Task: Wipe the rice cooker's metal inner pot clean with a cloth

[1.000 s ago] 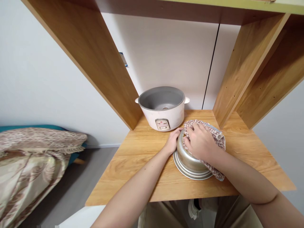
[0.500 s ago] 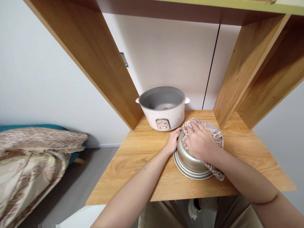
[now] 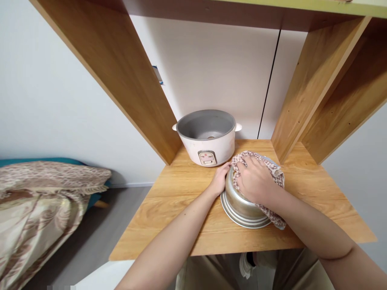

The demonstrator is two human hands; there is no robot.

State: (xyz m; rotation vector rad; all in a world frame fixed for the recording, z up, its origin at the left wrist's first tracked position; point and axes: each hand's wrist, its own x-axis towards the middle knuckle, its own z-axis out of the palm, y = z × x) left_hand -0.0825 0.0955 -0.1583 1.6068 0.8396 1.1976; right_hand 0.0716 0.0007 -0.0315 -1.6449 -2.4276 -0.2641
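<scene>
A metal rice cooker inner pot (image 3: 242,205) lies upside down on the wooden desk, its wide rim on the wood. My left hand (image 3: 220,179) holds the pot's left side, with the fingers around the far edge and partly out of sight. On the upturned base, my right hand (image 3: 255,179) grips and presses a brown-and-white patterned cloth (image 3: 276,215), which drapes down the pot's right side. Just behind my left hand stands a white rice cooker body (image 3: 193,149) with no lid, its grey inside showing.
Wooden uprights (image 3: 121,92) and a shelf (image 3: 211,12) frame the desk (image 3: 163,225), with a white wall panel behind. To the left, a sofa or bed (image 3: 39,201) under patterned covers stands on the grey floor. My legs are below the desk's front edge.
The fingers of my right hand have shifted slightly on the cloth. My left hand, the pot and the cooker body stay where they were.
</scene>
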